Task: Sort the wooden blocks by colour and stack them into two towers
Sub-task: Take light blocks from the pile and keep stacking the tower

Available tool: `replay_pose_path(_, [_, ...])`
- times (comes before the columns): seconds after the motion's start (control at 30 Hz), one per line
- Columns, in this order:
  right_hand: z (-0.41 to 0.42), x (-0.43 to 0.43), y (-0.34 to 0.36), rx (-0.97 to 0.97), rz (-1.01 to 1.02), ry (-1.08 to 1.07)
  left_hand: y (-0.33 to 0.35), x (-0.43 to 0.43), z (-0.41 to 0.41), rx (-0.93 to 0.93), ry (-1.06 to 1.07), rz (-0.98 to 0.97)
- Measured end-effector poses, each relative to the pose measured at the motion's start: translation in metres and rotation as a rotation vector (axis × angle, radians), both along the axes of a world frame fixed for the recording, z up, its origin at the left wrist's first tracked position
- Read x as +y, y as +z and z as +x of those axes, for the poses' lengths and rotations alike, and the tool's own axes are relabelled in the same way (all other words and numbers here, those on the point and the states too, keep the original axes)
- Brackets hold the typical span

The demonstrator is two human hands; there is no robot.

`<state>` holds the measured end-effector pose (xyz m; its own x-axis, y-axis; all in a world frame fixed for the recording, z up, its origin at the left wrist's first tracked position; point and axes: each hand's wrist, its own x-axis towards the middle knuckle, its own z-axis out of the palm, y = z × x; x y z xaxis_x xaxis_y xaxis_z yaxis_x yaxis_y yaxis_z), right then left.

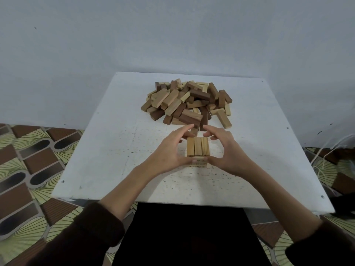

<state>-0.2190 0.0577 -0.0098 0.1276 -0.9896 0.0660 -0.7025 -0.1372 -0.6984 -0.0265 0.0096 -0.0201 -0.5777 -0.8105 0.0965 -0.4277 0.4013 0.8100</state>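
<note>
A short tower of light wooden blocks (197,148) stands near the middle of the white table (107,150), its top layer made of three blocks side by side. My left hand (171,150) cups the tower from the left and my right hand (226,150) from the right. Both thumbs press on its near face low down, and the fingers curl round its far corners. Behind it lies a mixed pile of light and dark brown blocks (190,102). No dark tower is in view.
The table stands against a pale wall. A patterned tiled floor (28,169) surrounds it, with white cords (324,162) lying at the right. Dark sleeves and a dark lap fill the lower part of the view.
</note>
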Motion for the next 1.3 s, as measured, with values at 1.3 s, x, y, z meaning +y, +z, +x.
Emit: replay_pose_path(1.3, [0.0037,-0.0013,-0.0066,-0.045,-0.012,0.024,-0.0085,0.0057,-0.0047,0.037,0.066,0.140])
